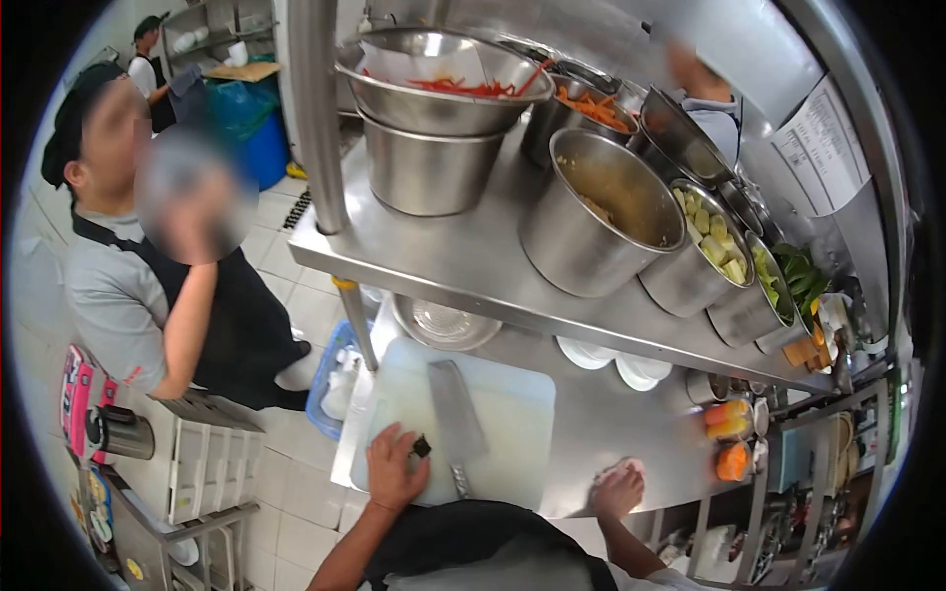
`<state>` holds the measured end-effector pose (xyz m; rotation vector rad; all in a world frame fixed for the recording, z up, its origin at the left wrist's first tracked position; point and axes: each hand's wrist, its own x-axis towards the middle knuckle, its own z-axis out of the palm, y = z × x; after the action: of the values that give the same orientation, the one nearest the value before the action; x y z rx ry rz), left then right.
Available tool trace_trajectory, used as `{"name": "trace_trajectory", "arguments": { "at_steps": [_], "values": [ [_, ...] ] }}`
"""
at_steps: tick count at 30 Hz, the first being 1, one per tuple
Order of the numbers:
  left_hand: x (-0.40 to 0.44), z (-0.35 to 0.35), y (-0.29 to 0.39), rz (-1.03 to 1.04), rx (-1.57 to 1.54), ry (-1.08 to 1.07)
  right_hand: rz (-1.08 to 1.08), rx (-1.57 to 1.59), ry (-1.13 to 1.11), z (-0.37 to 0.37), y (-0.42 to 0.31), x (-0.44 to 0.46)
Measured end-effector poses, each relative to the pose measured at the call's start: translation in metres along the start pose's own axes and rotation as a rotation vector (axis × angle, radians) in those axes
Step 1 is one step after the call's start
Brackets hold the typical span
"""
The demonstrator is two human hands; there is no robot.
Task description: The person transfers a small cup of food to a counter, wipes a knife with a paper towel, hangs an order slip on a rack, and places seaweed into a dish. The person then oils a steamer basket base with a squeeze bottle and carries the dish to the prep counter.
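Observation:
My left hand (396, 465) rests on the left part of a white cutting board (517, 414), its fingertips at a small dark piece (422, 447). Whether the fingers grip that piece is unclear. To its right a wide-bladed cleaver (456, 409) lies flat on the board, handle toward me. On the steel counter, right of the board, my right hand (619, 490) is closed over a pinkish cloth (632, 467).
Above the board a steel shelf (414, 258) holds several metal pots, one with cut green vegetables (711, 234). A co-worker in a black apron (232, 325) stands at the left. White dishes (642, 370) sit under the shelf; orange containers (732, 461) stand at the right.

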<state>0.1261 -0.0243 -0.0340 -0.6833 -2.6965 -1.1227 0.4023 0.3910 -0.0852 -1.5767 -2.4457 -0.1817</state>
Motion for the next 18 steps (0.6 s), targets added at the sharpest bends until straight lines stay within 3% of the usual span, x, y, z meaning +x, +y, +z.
{"name": "trace_trajectory", "arguments": {
  "at_steps": [18],
  "values": [
    [0.002, 0.001, 0.002, -0.019, -0.027, -0.016, -0.017, 0.024, 0.003, -0.012, -0.006, 0.0]
  ]
}}
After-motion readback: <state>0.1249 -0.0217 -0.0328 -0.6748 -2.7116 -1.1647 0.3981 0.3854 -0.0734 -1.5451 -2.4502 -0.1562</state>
